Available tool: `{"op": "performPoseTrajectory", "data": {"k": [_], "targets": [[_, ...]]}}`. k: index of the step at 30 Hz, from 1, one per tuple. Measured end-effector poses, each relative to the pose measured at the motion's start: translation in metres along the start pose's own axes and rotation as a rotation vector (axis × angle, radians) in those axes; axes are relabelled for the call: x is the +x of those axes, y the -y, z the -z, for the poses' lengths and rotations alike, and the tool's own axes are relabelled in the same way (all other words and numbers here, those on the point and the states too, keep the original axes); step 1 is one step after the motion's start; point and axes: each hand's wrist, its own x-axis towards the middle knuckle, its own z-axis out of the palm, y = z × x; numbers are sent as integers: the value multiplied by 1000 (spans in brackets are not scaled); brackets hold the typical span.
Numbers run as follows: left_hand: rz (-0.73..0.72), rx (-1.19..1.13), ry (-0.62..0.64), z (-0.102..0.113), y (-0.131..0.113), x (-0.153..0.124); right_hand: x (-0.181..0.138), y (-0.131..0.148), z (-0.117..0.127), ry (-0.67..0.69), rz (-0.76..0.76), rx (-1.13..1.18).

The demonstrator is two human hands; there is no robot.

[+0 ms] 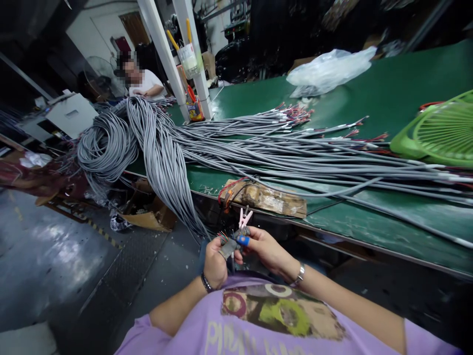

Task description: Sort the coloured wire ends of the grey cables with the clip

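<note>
Just off the bench's front edge, my two hands meet in front of my body. My left hand (215,264) is closed on a flat grey piece (227,249), perhaps a connector. Thin coloured wires (223,237) stick up beside it. My right hand (263,247), with blue wrap on a finger, is pinched close against the same piece; what lies between its fingertips is too small to make out. Right above those fingertips is a pink clip (244,218), by a worn wooden block (266,197) with red and black leads on it.
Long grey cables (236,153) run across the green bench (369,224), and a looped bundle hangs over its front edge. A green fan (443,130) stands at right, a plastic bag (328,71) behind. Another person (148,84) sits at far left beyond coiled cables (107,148).
</note>
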Motion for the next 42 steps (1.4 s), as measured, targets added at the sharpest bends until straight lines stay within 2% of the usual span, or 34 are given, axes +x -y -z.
{"op": "performPoseTrajectory", "data": {"k": [4,9,12,21,25,29,34,38,42], "targets": [[13,-58,18,1,-1,1,2,-5,2,9,-20,104],[111,-103,94,3,-1,2,5,-12,9,149,-133,342],[112,-89,149,2,0,2,6,-14,11,188,-147,405],[-8,-81,29,3,2,1,5,-9,16,-72,-77,428],[-75,-30,11,5,2,0,1,-14,22,-70,-80,411],[-70,34,33,6,5,0,-2,-10,13,-35,-26,231],[-65,69,5,7,9,1,-2,-3,4,-139,10,-11],[-85,32,-24,7,7,1,-3,-4,7,-221,5,23],[-91,33,-20,8,5,-1,-6,-2,8,-168,-13,129]]}}
